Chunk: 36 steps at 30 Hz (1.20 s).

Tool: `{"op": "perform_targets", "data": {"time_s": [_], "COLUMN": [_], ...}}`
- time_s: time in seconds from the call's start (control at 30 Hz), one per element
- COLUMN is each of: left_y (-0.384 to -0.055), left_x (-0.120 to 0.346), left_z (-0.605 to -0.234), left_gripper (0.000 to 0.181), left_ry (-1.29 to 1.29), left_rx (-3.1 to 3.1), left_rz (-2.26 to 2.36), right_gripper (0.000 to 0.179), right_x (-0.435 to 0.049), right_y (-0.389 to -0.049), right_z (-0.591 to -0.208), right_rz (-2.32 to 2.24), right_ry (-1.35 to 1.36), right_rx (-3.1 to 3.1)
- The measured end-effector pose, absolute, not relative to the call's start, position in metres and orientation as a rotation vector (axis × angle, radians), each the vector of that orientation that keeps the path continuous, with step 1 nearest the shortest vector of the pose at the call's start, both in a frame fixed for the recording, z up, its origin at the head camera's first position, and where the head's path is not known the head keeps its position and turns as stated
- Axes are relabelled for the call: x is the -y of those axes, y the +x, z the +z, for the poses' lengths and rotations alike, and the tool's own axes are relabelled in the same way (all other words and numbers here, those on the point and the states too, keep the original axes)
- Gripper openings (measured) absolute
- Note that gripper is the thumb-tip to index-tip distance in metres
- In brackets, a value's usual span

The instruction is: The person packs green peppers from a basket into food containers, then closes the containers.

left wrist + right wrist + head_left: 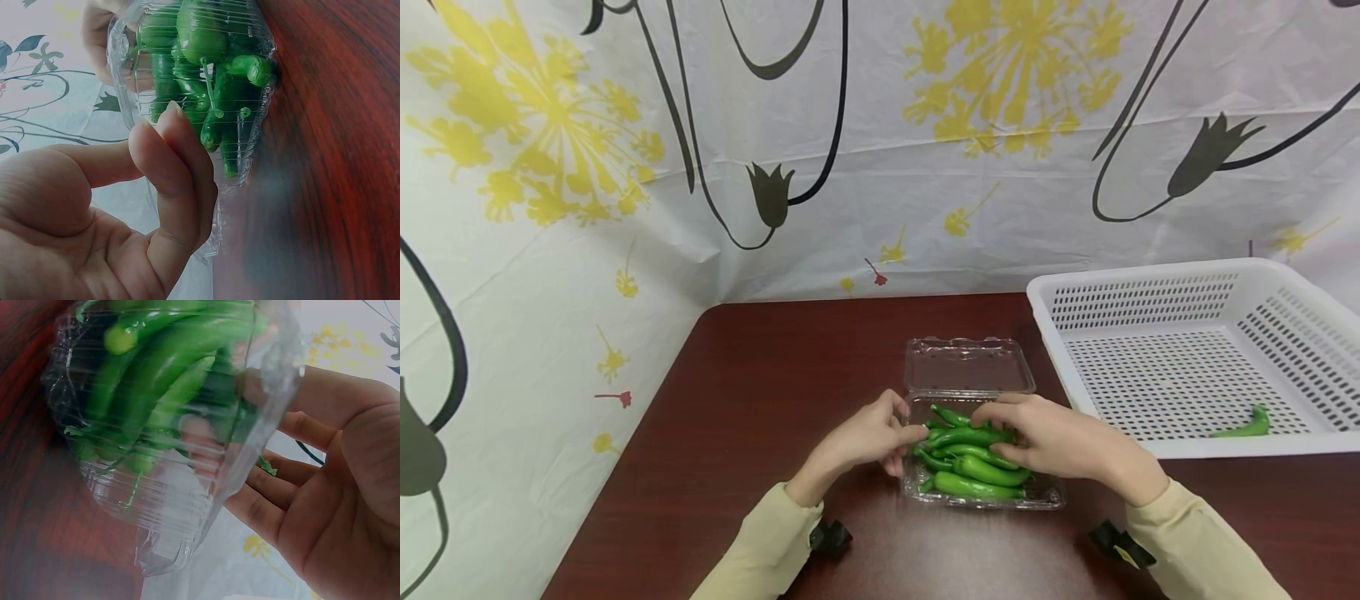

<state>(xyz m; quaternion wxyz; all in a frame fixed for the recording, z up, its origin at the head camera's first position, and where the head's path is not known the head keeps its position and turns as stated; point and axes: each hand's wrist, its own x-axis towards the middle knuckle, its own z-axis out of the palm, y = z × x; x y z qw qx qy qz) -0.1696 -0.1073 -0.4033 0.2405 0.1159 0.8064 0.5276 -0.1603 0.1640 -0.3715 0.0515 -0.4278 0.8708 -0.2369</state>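
A clear plastic clamshell box lies with its lid folded back. Several long green chili peppers are piled inside it. At the left wall is my left hand, thumb over the rim and bent fingers against the outside, gripping the box. My right hand reaches over the right rim with its fingertips down among the peppers. It holds a green chili pepper between thumb and fingers; a green stem pokes out by those fingers. Part of that pepper is hidden.
A white perforated plastic basket stands to the right behind my right hand, with one green chili pepper near its front wall. The dark red wooden table meets a patterned white cloth at the back and left.
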Motion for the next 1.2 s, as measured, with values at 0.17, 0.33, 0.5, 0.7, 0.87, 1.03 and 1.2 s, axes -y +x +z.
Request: {"op": "perform_targets", "data": {"time_s": [0.17, 0.33, 0.5, 0.7, 0.87, 1.03, 1.2], "left_y": [-0.1694, -0.1693, -0.1686, -0.1688, -0.1688, -0.1688, -0.1688], "left_x": [0.1073, 0.1076, 0.1081, 0.1075, 0.1077, 0.1079, 0.1073], "left_z": [-0.403, -0.4034, -0.4031, -0.4029, -0.4032, -0.4031, -0.4026], "left_gripper": [0.038, 0.037, 0.037, 0.038, 0.038, 0.039, 0.04], "left_ry": [0.311, 0.313, 0.323, 0.323, 0.324, 0.33, 0.329], "left_rx": [-2.211, -2.208, -2.207, -2.206, -2.209, -2.208, -2.203], "left_rz": [1.434, 1.435, 1.441, 1.443, 1.441, 1.44, 1.44], "right_gripper": [0.028, 0.027, 0.025, 0.023, 0.02, 0.017, 0.017], "right_x": [-0.1645, -0.1646, -0.1646, -0.1652, -0.1658, -0.1662, -0.1668], "right_y": [-0.16, -0.1594, -0.1584, -0.1571, -0.1561, -0.1558, -0.1559], "right_z": [-0.3716, -0.3707, -0.3704, -0.3682, -0.3668, -0.3667, -0.366], "right_rz": [-0.716, -0.703, -0.673, -0.637, -0.601, -0.578, -0.545], "right_ry": [-1.298, -1.288, -1.251, -1.196, -1.15, -1.135, -1.15], "right_rx": [-2.646, -2.656, -2.699, -2.739, -2.765, -2.777, -2.797]}}
